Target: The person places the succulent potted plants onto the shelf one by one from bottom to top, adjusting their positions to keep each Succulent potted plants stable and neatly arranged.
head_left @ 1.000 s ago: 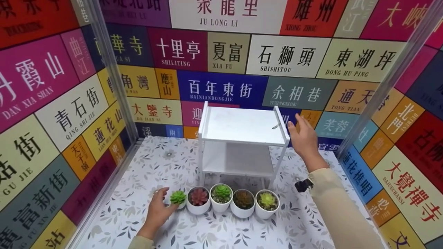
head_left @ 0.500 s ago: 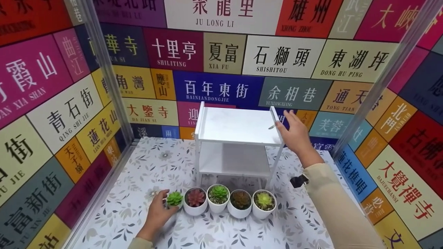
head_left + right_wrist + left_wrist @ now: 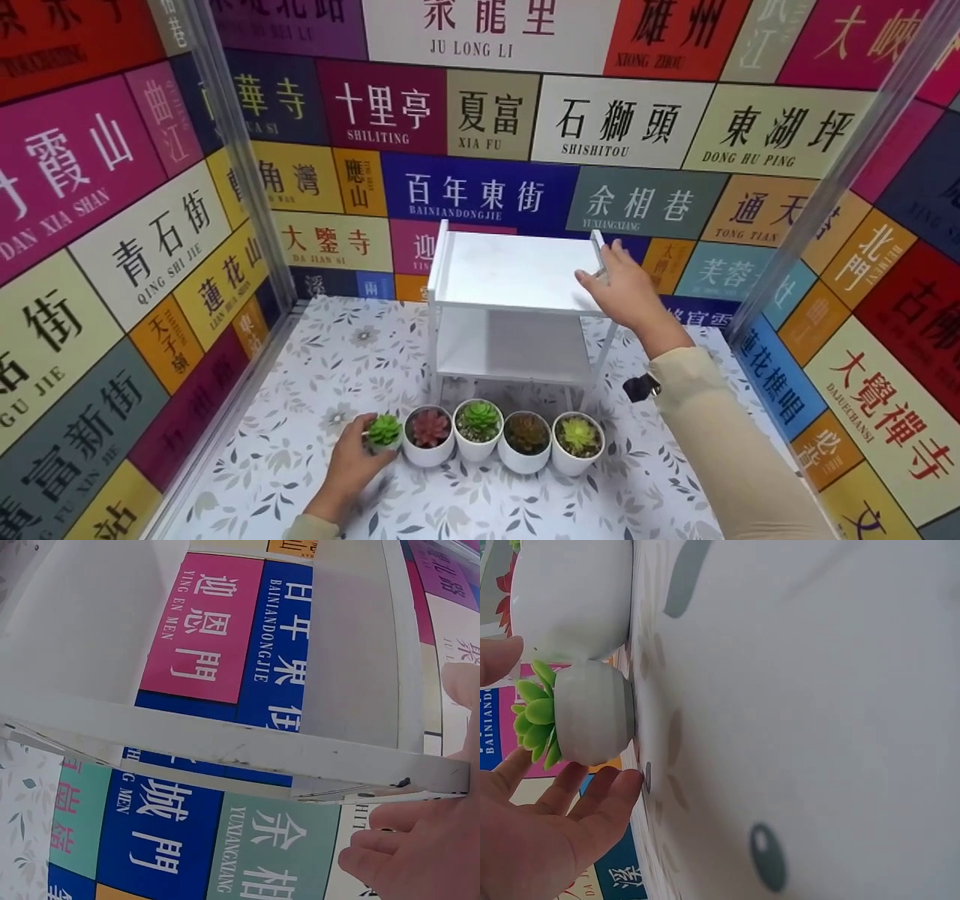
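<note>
In the head view my left hand [image 3: 351, 466] is around the small potted succulent [image 3: 385, 430] at the left end of a row. Its fingers are right at the pot's side in the left wrist view, the thumb [image 3: 499, 660] apart from the plant, and the ribbed pot [image 3: 592, 712] stands on the table. My right hand [image 3: 634, 292] holds the right side rail of a white two-tier shelf [image 3: 517, 270]. Seen from the right wrist, the rail [image 3: 225, 746] runs between the thumb, on the inner side, and the bent fingers, on the outer side.
Beside the small pot stand a red succulent [image 3: 430, 427], a green one [image 3: 478, 420], a brown one [image 3: 527, 433] and a yellow-green one [image 3: 578, 436], all in white pots before the shelf. A leaf-patterned cloth [image 3: 352, 352] covers the table. Walls with colourful signs [image 3: 480, 187] enclose it.
My right hand has moved left from beside the shelf onto its right rail, the thumb now over the top board. My left hand has closed in slightly around the small pot.
</note>
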